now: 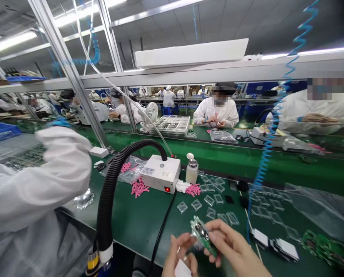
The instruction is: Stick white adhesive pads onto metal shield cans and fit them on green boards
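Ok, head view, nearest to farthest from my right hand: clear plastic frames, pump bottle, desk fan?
From your right hand:
1. Clear plastic frames, just ahead of it on the bench.
2. Pump bottle, farther ahead, to its left.
3. Desk fan, farthest, well beyond the bottle.

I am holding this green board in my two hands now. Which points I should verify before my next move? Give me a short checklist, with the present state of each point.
Grip on the green circuit board: ok, the left hand and right hand both pinch it.
Gloves: not ok, both hands are bare.
Board components: cannot tell, the view is too blurred.
Blue coiled tube: ok, it hangs apart from the hands.
Clear plastic frames: ok, they lie on the green mat, apart from the hands.
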A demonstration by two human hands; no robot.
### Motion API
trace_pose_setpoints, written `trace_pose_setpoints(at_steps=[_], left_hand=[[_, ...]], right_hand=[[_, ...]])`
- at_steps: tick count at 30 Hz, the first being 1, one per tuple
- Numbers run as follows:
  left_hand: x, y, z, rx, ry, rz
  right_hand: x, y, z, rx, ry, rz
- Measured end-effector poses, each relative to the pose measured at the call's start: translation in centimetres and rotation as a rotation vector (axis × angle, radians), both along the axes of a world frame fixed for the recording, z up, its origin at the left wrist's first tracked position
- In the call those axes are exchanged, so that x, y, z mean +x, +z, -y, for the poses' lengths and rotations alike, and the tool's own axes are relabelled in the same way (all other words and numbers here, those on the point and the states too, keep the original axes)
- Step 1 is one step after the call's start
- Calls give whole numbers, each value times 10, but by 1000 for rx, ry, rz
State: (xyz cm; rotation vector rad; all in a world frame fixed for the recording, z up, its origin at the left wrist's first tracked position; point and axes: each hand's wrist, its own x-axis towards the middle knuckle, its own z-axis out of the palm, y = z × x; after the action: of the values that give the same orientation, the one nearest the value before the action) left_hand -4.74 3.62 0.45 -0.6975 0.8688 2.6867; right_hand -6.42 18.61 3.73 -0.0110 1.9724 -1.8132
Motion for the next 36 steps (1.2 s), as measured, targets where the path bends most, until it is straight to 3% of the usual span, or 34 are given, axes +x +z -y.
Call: trace_pose_setpoints(at_steps=[3,6,12,20,36], left_hand=[[-6,6,4,23,153,192],[-9,18,1,16,246,273],[-8,30,-7,83,204,244],[-3,32,-8,183,155,265],[3,35,-11,299,156,258]], right_hand=[[2,-2,3,-170,13,221],[10,-13,8,-172,-9,182],[22,-36,18,-75,82,123],[21,-59,26,-162,-41,154],[26,-52,20,-157,-76,128]])
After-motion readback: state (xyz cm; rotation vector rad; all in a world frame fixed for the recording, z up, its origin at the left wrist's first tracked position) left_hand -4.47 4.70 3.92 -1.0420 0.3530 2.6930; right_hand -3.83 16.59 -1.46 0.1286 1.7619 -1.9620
